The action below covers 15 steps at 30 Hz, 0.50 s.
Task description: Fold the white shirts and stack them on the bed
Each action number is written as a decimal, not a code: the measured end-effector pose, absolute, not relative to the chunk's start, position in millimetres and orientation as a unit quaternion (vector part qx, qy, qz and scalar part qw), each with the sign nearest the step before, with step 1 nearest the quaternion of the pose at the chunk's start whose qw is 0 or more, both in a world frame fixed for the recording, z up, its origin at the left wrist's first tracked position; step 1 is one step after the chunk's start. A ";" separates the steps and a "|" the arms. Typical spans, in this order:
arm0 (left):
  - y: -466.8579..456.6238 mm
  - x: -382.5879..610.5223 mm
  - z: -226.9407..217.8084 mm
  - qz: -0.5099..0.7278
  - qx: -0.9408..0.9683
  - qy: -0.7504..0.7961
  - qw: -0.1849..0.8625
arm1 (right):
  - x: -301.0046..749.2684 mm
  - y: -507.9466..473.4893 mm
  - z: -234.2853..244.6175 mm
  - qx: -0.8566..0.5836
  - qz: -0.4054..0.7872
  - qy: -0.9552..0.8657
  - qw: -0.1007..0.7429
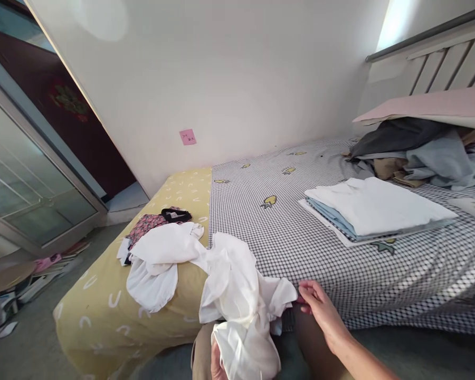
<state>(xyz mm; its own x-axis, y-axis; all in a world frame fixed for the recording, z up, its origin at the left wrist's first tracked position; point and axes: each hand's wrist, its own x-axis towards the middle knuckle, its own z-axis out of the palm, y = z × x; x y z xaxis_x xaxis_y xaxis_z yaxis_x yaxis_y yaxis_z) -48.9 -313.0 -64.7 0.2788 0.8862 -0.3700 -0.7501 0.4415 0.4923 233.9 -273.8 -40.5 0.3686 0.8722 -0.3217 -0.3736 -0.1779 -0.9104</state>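
A crumpled white shirt [235, 285] lies across my lap and over the bed's front edge. My left hand [217, 363], at the bottom of the view, is closed on its lower part, and the cloth hides most of the fingers. Just right of a loose end of the shirt is my right hand [320, 310]. Its fingers are slightly bent and apart, with no cloth seen between them. The shirt's far left end meets a small pile of clothes, with a white garment [158, 248] on top and a pink patterned garment [146, 225] behind it.
A stack of folded clothes [383, 206], white on top, rests on the checked sheet [245, 206] to the right. Beyond it are heaped dark and grey clothes [404, 140] under a pink board-like piece [427, 105]. Yellow bedding [98, 316] covers the bed's left end.
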 end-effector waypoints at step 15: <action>-304.6 -42.7 -78.8 0.512 0.146 0.245 0.810 | 169.4 -220.2 -14.2 -0.639 0.045 -0.696 0.323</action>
<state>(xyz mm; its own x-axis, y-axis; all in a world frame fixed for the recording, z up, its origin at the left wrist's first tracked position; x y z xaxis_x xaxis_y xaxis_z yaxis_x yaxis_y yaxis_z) -42.7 -304.6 -78.8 0.3553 0.9014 -0.2476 -0.7581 0.4328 0.4877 169.4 -220.2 -14.2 0.0263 0.9196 0.3919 0.8610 0.1784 -0.4763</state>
